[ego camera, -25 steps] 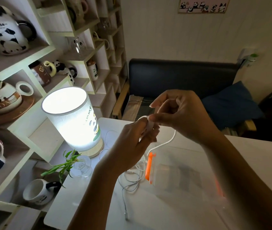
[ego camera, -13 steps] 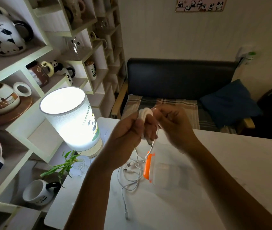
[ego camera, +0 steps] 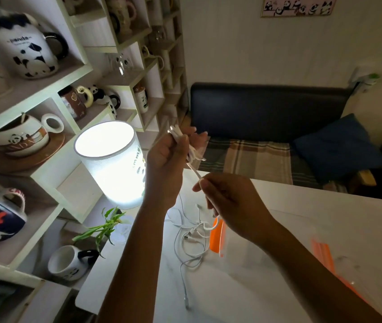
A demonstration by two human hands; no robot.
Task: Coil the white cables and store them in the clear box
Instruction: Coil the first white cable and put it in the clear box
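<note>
My left hand (ego camera: 170,157) is raised above the table and grips a small coil of white cable (ego camera: 192,152) wound round its fingers. A free strand runs down from the coil to my right hand (ego camera: 227,201), which pinches it lower down, near the table. More white cables (ego camera: 192,238) lie tangled on the white table (ego camera: 325,217) below my hands. The clear box (ego camera: 267,257) with orange clasps lies on the table under my right forearm, partly hidden by it.
A lit cylindrical lamp (ego camera: 110,164) stands at the table's left corner with a small green plant (ego camera: 104,229) beside it. Shelves of panda mugs (ego camera: 29,45) fill the left side. A dark sofa (ego camera: 267,108) with a blue cushion is behind the table.
My left hand has risen and moved up to the left with the coil. My right hand has dropped away from it, drawing the strand down toward the table.
</note>
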